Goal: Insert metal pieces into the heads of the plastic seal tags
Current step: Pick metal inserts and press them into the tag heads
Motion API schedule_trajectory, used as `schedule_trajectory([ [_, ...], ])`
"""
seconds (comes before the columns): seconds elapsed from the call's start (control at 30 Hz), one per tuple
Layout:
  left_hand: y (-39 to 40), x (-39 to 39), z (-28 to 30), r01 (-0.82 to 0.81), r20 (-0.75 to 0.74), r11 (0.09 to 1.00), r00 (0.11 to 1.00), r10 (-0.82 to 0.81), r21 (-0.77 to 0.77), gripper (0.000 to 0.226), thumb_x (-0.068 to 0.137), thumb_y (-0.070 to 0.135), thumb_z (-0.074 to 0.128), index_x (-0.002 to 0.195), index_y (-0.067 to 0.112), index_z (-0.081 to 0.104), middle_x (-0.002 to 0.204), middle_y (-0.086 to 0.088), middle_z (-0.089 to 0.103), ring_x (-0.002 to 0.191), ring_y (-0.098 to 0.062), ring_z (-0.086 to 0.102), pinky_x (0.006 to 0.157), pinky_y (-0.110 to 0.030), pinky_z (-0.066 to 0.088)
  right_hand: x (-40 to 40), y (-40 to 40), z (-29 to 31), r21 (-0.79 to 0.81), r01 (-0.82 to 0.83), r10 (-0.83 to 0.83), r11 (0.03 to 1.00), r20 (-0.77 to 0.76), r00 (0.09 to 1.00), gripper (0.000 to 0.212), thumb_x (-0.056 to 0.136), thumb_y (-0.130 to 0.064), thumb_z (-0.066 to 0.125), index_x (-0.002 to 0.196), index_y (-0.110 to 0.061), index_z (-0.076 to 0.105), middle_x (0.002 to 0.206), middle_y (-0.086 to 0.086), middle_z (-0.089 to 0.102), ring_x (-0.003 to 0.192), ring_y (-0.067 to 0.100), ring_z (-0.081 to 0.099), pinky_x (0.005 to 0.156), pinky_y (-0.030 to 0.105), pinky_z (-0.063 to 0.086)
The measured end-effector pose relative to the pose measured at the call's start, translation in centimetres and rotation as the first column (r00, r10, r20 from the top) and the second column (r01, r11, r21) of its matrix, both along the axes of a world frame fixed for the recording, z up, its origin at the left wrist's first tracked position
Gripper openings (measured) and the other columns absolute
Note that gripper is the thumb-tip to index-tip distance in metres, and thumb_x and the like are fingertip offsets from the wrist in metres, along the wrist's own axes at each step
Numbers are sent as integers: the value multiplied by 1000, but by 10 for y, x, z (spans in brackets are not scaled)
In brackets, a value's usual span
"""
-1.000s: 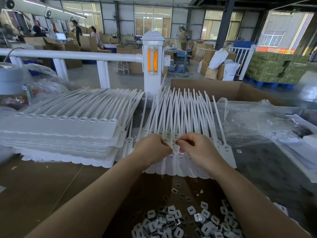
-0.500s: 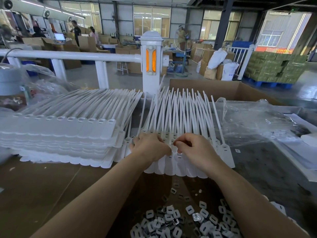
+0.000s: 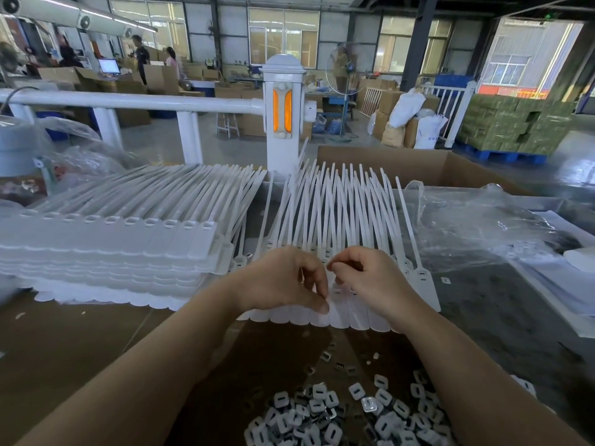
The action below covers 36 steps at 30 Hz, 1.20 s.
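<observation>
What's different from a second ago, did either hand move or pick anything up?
Little changed. The left hand has opened its grip a little: its thumb now reaches down onto the near flat ends of the fanned seal tags. The right hand stays curled at the tag heads; whether it holds a piece is hidden. Stacked tags and metal pieces are unmoved.

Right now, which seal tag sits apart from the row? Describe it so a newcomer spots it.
Find the white post with the orange reflector; below it a fanned row of white seal tags lies under both hands. The lone tag is at the row's right end, beside the right hand, its strap angled away from the others.
</observation>
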State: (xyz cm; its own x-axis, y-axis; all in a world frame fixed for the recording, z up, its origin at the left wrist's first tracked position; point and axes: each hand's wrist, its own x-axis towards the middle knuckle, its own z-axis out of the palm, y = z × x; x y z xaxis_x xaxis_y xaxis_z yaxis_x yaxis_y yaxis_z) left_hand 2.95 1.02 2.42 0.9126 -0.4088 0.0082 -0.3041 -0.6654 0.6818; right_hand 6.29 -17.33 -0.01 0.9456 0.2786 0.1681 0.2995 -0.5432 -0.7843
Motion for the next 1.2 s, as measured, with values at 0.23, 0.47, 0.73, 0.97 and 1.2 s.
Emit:
schedule_trajectory([
  [0.23, -25, -18, 14, 313, -223, 943, 933, -283, 113, 19, 77, 24, 82, 91, 26, 70, 87, 16, 69, 79, 0, 63, 84, -22, 52, 1, -2, -1, 13, 11, -11, 1000, -27, 1000, 12, 97, -24, 61, 97, -26, 72, 86, -12, 70, 76, -2, 65, 69, 17, 46],
  [0.47, -49, -27, 10, 340, -189, 906, 935, -299, 251, 19, 82, 23, 78, 100, 20, 73, 79, 21, 59, 68, 16, 52, 60, 2, 36, 1, -2, -1, 35, -17, 19, 999, -39, 999, 12, 96, -21, 61, 98, -19, 72, 82, -13, 66, 73, 0, 64, 70, 20, 45],
  [0.73, -54, -30, 9, 369, -176, 873, 928, -327, 320, 6, 86, 21, 72, 89, 21, 67, 75, 13, 58, 61, 6, 52, 54, -6, 38, 1, -1, -1, 29, -11, 12, 1000, -28, 1000, 12, 95, -21, 61, 98, -19, 72, 81, -10, 69, 79, 5, 66, 71, 23, 47],
  [0.97, -24, -12, 12, 56, -144, 991, 987, -73, -123, 6, 87, 18, 72, 91, 20, 68, 78, 0, 71, 67, -5, 63, 65, -16, 52, 1, -3, 1, 97, 18, -12, 995, -55, 998, 14, 97, -20, 58, 98, -23, 72, 91, -9, 71, 87, 5, 66, 77, 25, 51],
  [1.2, -6, 1, -2, -473, -390, 608, 879, 275, -638, 10, 85, 9, 73, 95, 10, 73, 80, -3, 72, 72, -13, 66, 70, -25, 52, 3, -4, 1, 259, 33, -15, 965, -72, 997, 8, 94, -25, 64, 96, -22, 71, 73, -5, 69, 61, -4, 59, 55, 11, 43],
])
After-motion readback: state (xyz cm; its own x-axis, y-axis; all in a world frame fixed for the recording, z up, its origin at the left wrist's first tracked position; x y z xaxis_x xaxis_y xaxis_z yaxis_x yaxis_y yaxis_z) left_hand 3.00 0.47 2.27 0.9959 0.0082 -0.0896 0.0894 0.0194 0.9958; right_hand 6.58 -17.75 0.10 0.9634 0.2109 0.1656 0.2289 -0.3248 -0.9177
